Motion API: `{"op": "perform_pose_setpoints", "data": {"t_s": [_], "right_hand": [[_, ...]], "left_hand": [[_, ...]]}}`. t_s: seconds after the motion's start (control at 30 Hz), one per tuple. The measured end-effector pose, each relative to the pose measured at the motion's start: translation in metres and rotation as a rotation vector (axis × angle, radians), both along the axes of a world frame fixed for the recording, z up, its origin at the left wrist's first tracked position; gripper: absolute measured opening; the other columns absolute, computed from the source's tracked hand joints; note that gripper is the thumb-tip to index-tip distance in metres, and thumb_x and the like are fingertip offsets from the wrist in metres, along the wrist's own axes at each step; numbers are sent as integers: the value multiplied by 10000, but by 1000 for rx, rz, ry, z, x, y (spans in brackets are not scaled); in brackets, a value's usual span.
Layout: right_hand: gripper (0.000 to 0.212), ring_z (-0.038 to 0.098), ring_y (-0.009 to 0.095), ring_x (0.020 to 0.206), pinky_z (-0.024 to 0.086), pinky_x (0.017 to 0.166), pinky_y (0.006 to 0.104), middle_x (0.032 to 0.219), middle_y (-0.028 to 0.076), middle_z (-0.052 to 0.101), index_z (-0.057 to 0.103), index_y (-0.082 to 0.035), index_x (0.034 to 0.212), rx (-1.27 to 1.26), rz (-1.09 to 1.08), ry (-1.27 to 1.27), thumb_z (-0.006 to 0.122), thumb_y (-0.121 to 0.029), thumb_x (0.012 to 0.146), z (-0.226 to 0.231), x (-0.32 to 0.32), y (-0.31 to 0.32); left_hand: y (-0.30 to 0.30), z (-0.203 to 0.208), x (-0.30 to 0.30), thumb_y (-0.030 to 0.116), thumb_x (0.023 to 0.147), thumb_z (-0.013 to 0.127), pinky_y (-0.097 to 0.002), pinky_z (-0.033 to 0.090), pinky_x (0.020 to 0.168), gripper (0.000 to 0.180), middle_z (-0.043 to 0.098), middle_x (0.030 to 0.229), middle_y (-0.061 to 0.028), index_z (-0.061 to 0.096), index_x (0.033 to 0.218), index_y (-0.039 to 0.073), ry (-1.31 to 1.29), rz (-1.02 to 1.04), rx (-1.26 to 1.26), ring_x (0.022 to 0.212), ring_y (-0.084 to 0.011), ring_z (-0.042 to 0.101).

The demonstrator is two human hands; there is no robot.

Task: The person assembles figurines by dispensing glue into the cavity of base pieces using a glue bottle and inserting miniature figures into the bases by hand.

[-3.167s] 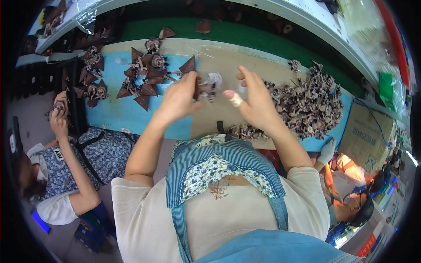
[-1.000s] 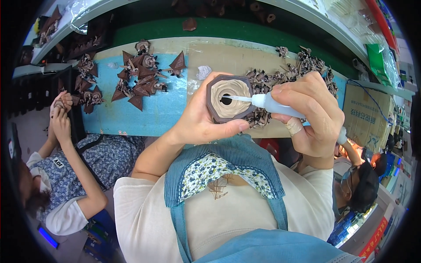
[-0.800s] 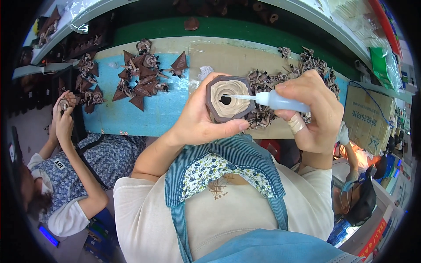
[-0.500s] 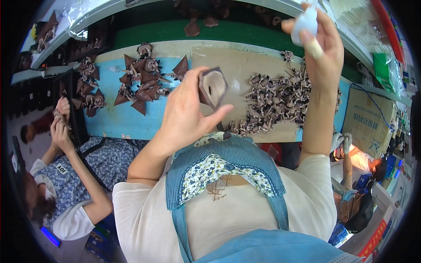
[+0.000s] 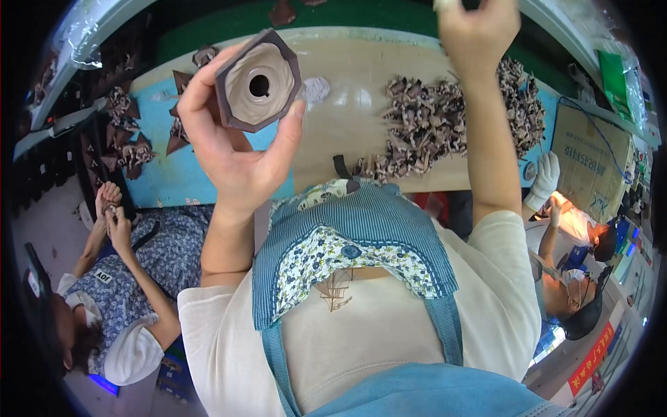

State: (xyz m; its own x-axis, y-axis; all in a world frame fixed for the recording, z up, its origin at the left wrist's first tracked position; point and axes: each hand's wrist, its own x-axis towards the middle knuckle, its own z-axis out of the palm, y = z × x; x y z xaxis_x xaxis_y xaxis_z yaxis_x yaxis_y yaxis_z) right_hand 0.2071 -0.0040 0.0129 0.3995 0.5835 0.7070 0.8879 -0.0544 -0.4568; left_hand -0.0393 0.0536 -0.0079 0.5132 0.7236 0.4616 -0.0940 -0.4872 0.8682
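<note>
Clearly, one piece was in hand and plenty lay loose. The left hand point(image 5: 240, 156) gripped a brown hexagonal piece point(image 5: 240, 83) above the near side of the worktable point(image 5: 354, 55), fingers along its left side and thumb against its lower right edge. Its pale, wrinkled hollow faced the camera, with a dark round hole in the middle and nothing standing in it, so nothing seemed to have been fitted on that side.

The right hand point(image 5: 478, 35) was raised at the top edge, well apart from the piece. Its fingertips ran out of view, so I could not fairly tell whether it held anything or how far its fingers were spread.

At the right lay a large heap of small parts point(image 5: 424, 125), pale and dark brown, unsorted and apparently mostly unused. At the far left, brown peaked pieces point(image 5: 132, 149) lay mixed with paler bits; some may have been joined already, but they were too small to be sure. A white crumpled wad point(image 5: 317, 90) sat just beside the held piece in the view. A co-worker's gloved hand point(image 5: 545, 177) showed at the right, near a cardboard box point(image 5: 590, 163).
</note>
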Motion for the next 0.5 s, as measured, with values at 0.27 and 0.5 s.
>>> {"op": "perform_pose_setpoints", "data": {"t_s": [0.27, 0.5], "right_hand": [[365, 556, 320, 1006, 460, 871, 443, 1000, 156, 614, 599, -29, 1020, -1115, 445, 338, 675, -114, 674, -173, -99, -149], [446, 558, 298, 1008, 408, 853, 433, 977, 122, 608, 576, -45, 1012, -1280, 470, 179, 701, -137, 594, -208, -130, -175]], "left_hand": [[-20, -5, 23, -33, 662, 761, -322, 485, 887, 679, 443, 1174, -215, 274, 1131, 37, -128, -81, -118, 1071, -245, 545], [-42, -4, 40, -8, 649, 784, -357, 476, 887, 662, 439, 1126, -206, 271, 1064, 51, -135, -42, -38, 1049, -265, 537]]}}
